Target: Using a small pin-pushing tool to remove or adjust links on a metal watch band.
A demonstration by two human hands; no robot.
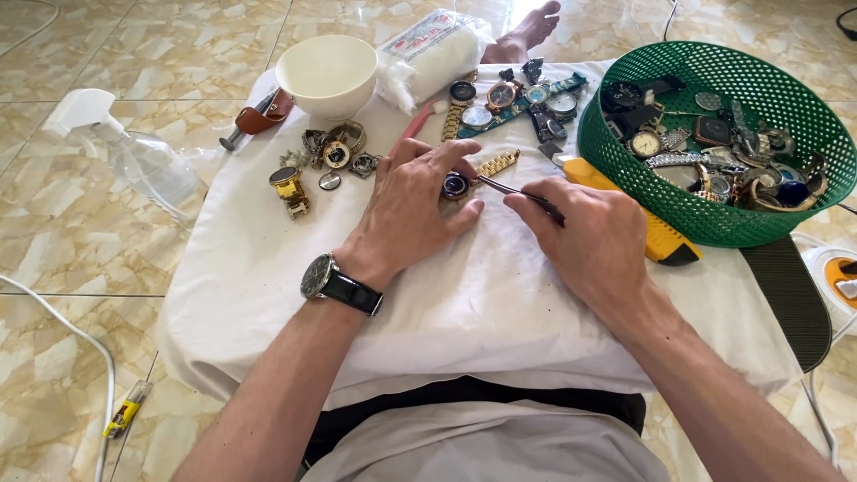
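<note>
The left hand (406,210) pins a gold-strapped watch (460,183) under closed fingertips; the right hand (594,241) pinches a thin metal tool (513,189), tip at the case; a slip could likely scratch the case or jab the fingers beside it; loose watches lie beyond the grip on a white cloth (482,303) over the desk; tiled floor around.

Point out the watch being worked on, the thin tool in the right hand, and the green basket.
watch (456,185): head view, on its blue dial under the left hand's fingers.
thin tool (505,188): head view, on the bare shaft between the hands.
green basket (625,170): head view, on its near mesh wall.
</note>
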